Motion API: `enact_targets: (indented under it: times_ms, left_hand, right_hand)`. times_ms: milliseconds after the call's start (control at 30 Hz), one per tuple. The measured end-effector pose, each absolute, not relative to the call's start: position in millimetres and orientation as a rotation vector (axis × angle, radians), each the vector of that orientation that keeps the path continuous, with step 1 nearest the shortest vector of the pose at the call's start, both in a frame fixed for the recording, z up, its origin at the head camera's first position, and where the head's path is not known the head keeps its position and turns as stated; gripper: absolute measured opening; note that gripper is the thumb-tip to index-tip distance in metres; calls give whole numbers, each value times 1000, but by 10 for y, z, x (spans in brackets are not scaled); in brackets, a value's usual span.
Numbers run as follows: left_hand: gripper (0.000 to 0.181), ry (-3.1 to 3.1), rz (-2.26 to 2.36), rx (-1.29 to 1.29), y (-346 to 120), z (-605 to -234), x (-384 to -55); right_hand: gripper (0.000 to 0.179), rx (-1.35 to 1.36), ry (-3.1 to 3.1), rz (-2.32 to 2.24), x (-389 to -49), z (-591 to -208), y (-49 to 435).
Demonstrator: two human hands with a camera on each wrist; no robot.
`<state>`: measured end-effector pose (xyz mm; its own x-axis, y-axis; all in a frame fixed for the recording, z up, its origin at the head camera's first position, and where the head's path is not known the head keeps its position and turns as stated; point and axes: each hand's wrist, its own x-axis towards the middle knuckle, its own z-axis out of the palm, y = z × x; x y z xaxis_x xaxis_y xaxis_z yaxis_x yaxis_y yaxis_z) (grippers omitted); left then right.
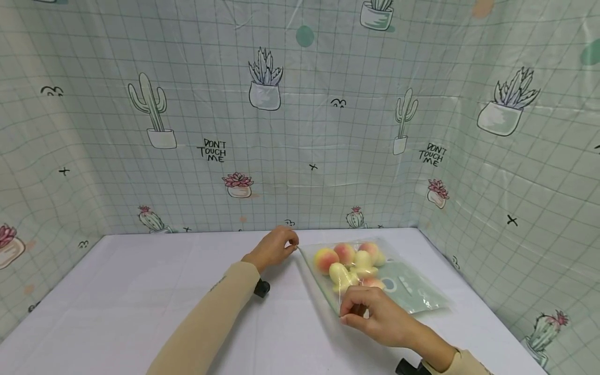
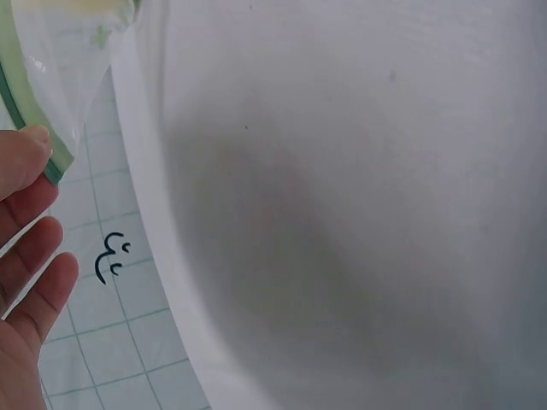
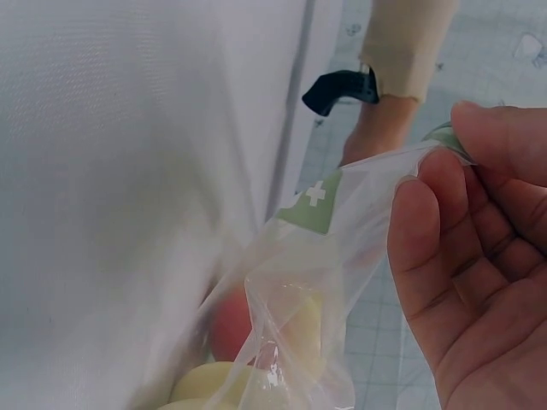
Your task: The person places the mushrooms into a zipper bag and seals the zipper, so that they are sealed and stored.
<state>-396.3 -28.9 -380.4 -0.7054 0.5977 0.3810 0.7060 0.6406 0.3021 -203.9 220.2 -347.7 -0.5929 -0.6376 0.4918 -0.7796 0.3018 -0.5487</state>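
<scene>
A clear zip bag (image 1: 414,289) with a green top edge and a green printed lower part lies on the right half of the table. Inside it are several red-and-yellow peaches (image 1: 325,260) and pale yellow, rounded lumpy fruits (image 1: 341,274) whose kind is unclear. My left hand (image 1: 276,245) pinches the far corner of the green edge between thumb and index finger. At the near corner, my right hand (image 1: 377,315) pinches the same edge; in the right wrist view the bag's film (image 3: 367,205) stretches away from its fingertips.
A white-covered table (image 1: 140,297) extends to the left of the bag. Behind it and at both sides hangs a grid-patterned curtain (image 1: 290,140) printed with cactus pots. Dark wrist devices (image 1: 261,288) sit on both sleeves.
</scene>
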Motion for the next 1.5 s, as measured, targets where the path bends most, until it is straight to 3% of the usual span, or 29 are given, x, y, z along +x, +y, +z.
enact_targets:
  times_ms: [567,933,1200,1500]
  left_hand:
    - [4,-2640,-642,-965,-347,-3825,-3953]
    - [8,-2715,-626,-914,-402,-3824,-3824]
    - [17,-2727,-696,-945,-524,-3781,-3587]
    - [18,-2641,-740,-1079,-745,-3783,-3101]
  right_hand:
    - [24,1309,-2384,1199,-2015,-3463,2122]
    - [14,1191,-2472,1441,-2178,-3765,2199]
    - [11,1150,-2498,1473,-2186,-3750,2169]
    - [14,1166,-2510,1413,-2240,-3771,2085]
